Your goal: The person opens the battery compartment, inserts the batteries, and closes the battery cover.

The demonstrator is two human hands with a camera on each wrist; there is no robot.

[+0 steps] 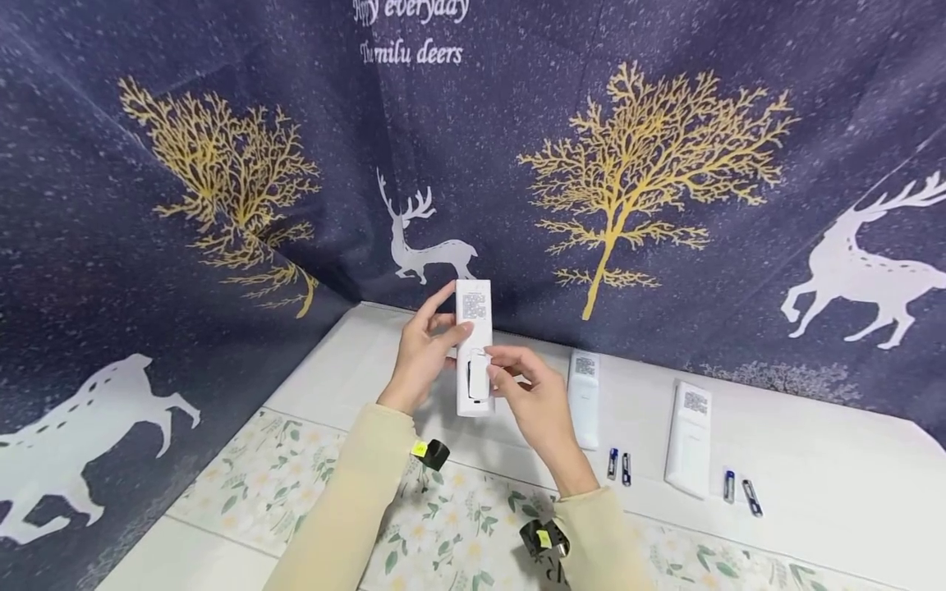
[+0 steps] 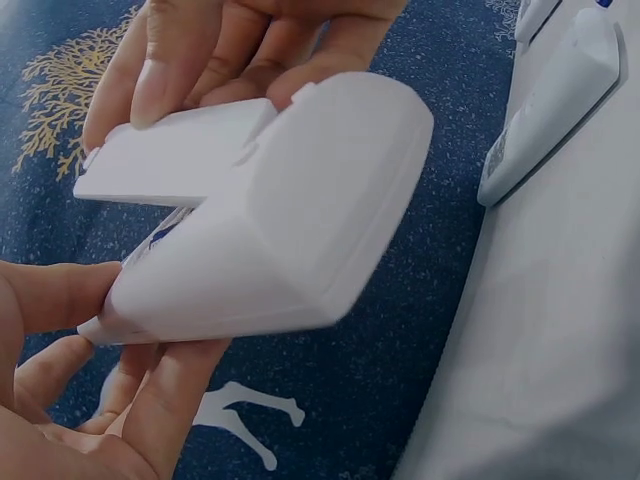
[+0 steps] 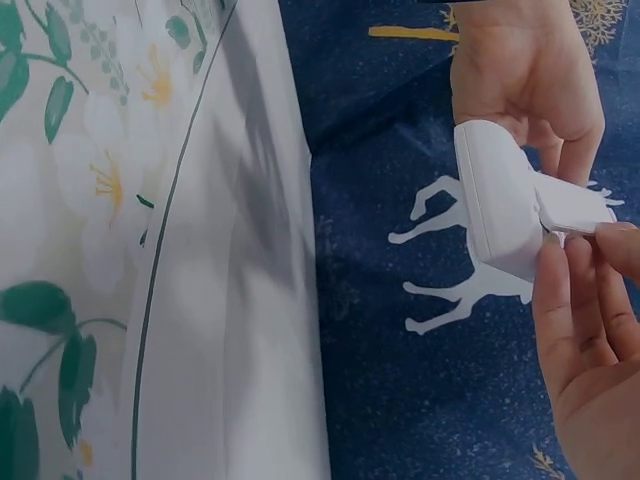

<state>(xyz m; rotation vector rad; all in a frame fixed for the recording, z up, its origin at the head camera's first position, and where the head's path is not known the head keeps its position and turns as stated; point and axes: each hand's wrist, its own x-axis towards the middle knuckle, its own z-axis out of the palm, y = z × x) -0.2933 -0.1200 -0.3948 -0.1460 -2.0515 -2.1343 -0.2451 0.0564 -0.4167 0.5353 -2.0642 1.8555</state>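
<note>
Your left hand [image 1: 421, 357] holds the long white plastic remote control [image 1: 480, 338], with your thumb on its back and your fingers round its side. The remote is up in the air over the smooth white table [image 1: 813, 460], and its back, with small dark print, is turned to you. Your right hand [image 1: 535, 398] pinches the small white plastic battery lid [image 1: 479, 377] between thumb and fingers. The lid is tipped up over the hole in the remote, and a bit of blue shows in the gap. You cannot tell if one edge of the lid touches the remote.

To the right, a second white plastic remote [image 1: 585, 402] lies on the table near two little blue-tipped round batteries [image 1: 613, 464]. Farther right lies a third white plastic remote [image 1: 690, 439], with two more blue-tipped batteries [image 1: 729, 486] just beside it.
</note>
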